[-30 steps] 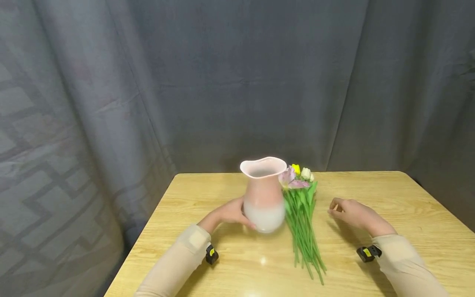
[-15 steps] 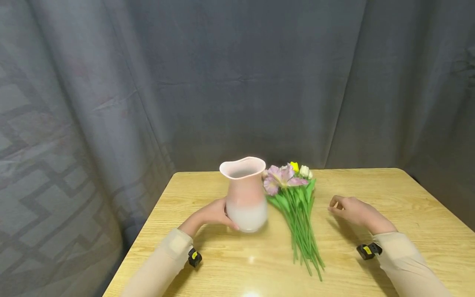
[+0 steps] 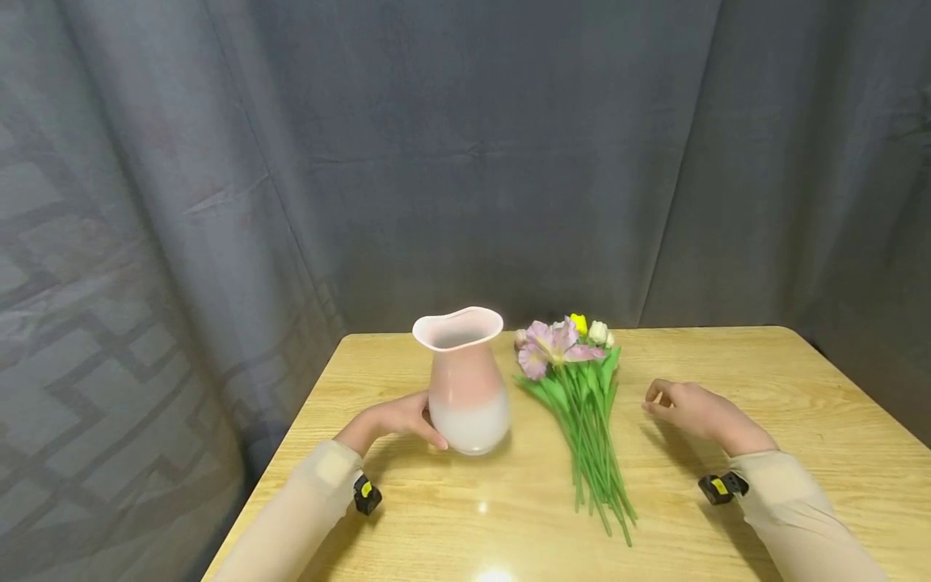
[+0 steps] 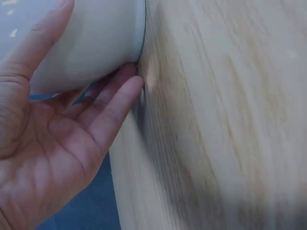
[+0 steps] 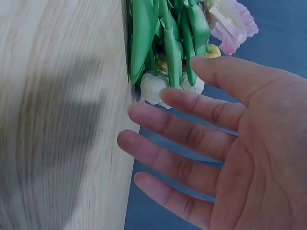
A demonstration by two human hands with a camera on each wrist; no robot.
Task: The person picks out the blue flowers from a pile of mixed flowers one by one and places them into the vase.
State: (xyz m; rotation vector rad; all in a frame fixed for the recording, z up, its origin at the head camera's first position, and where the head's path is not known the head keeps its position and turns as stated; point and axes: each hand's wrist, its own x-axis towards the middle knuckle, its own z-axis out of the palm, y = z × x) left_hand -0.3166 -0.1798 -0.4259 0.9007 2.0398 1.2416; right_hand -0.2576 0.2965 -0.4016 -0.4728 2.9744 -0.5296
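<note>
A vase with a wavy rim, pink above and white below, stands upright at the middle left. My left hand holds its lower left side, the thumb in front and the fingers behind; in the left wrist view the fingertips lie by the vase's base. To the right lies a bunch of flowers with long green stems, a large pink-purple bloom, a yellow one and white ones. My right hand hovers right of the bunch, fingers loosely bent, holding nothing; the right wrist view shows its palm.
Everything is on a light wood table. A grey curtain hangs just behind its far edge, and a patterned curtain hangs along the left side. Each wrist wears a small black device, such as the camera on the left.
My left hand has moved the vase to the left, away from the flowers, so the pink-purple bloom and leaves it partly hid now show. The right hand has stayed in place.
</note>
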